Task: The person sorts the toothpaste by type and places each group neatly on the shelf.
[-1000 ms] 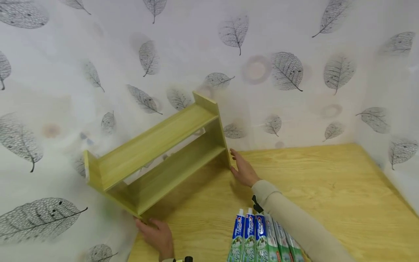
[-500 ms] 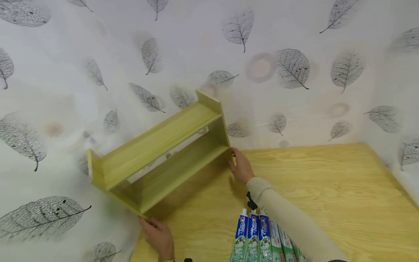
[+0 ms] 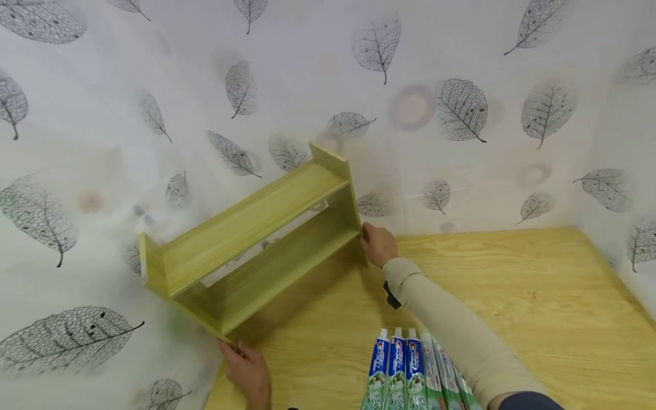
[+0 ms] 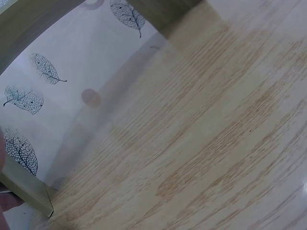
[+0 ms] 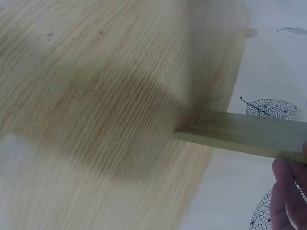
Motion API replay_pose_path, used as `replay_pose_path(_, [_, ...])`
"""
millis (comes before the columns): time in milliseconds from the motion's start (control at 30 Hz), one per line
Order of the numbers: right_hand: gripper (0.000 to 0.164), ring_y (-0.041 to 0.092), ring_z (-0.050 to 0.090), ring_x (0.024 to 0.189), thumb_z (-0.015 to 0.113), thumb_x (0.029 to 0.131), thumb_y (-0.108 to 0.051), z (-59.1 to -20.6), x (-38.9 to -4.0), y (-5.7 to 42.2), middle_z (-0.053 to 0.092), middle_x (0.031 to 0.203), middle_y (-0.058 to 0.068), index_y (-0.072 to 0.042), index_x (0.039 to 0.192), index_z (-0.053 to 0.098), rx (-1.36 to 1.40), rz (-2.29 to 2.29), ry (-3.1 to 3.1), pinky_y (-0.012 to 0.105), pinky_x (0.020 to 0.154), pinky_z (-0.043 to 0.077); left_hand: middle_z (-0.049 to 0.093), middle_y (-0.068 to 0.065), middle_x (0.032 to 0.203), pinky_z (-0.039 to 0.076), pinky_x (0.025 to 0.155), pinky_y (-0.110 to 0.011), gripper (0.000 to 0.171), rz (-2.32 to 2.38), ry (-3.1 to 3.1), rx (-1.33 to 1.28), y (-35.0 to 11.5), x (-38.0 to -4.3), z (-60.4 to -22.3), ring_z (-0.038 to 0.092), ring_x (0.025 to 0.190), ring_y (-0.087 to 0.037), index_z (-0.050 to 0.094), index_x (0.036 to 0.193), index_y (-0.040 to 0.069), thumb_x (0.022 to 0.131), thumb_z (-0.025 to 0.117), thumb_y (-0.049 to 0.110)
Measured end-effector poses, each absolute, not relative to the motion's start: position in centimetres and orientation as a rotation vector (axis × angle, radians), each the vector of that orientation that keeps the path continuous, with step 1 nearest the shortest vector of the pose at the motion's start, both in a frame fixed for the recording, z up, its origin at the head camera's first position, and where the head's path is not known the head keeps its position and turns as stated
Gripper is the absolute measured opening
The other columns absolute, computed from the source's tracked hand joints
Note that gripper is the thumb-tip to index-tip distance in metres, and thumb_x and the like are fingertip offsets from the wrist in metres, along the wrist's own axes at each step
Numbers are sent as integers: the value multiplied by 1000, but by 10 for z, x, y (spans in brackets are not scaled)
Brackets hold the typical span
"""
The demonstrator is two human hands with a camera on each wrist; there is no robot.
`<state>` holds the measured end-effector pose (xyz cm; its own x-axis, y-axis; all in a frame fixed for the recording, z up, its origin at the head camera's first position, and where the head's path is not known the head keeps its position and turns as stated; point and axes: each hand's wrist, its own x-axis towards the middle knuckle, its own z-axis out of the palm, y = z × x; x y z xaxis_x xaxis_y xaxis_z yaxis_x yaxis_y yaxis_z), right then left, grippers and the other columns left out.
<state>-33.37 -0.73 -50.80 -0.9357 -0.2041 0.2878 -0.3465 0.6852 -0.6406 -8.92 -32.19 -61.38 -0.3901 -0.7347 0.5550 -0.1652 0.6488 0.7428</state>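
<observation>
A small two-tier wooden shelf [image 3: 256,228] stands at the back left against the wall, angled in the head view. My left hand [image 3: 249,373] grips the lower front of its left side panel; in the left wrist view only a bit of the fingers [image 4: 8,200] shows beside the panel's foot [image 4: 29,189]. On the other side, my right hand [image 3: 379,245] holds the right side panel near the lower board. The right wrist view has the fingers [image 5: 288,191] against that panel [image 5: 244,134], whose foot reaches down to the tabletop.
Several blue-and-green toothpaste tubes [image 3: 397,370] lie in a row at the front of the wooden table [image 3: 512,296], partly under the right forearm. A leaf-patterned wall [image 3: 307,68] rises behind the table, and a side wall stands at right.
My right hand, straighter-fingered at the panel's edge before, has curled its fingers onto the panel. The left hand has closed on its panel. The shelf stays put; the view shifts slightly.
</observation>
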Motion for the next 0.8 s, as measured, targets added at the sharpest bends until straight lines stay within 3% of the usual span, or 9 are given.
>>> replay_pose_path(133, [15, 27, 62, 66, 69, 102, -7, -509, -334, -7, 69, 78, 13, -5, 91, 61, 472, 1075, -2693, 40, 62, 50, 71, -39, 92, 55, 64, -69, 43, -710, -1939, 704, -323, -87, -614, 69, 74, -58, 49, 153, -1, 111, 54, 7])
replay_pose_path(333, [16, 27, 62, 67, 70, 102, -7, -513, -332, 0, 68, 78, 12, -7, 91, 59, 509, 1078, -2707, 39, 61, 48, 71, -37, 85, 55, 57, -68, 26, -660, -1961, 693, -325, -85, -611, 68, 66, -57, 56, 132, -7, 110, 56, 7])
replay_pose_path(600, [14, 23, 55, 68, 66, 105, -8, -513, -318, 21, 63, 79, 11, -7, 95, 57, 576, 1123, -2709, 36, 63, 43, 69, -35, 87, 53, 57, -66, 14, -719, -1992, 739, -318, -86, -607, 69, 72, -57, 54, 118, -6, 111, 55, 7])
replay_pose_path(800, [14, 19, 54, 66, 69, 100, -7, -518, -308, 53, 63, 77, 8, -7, 92, 58, 582, 1113, -2659, 34, 62, 44, 68, -33, 91, 53, 58, -60, 12, -724, -2062, 719, -308, -93, -605, 71, 78, -54, 53, 115, -6, 112, 55, 5])
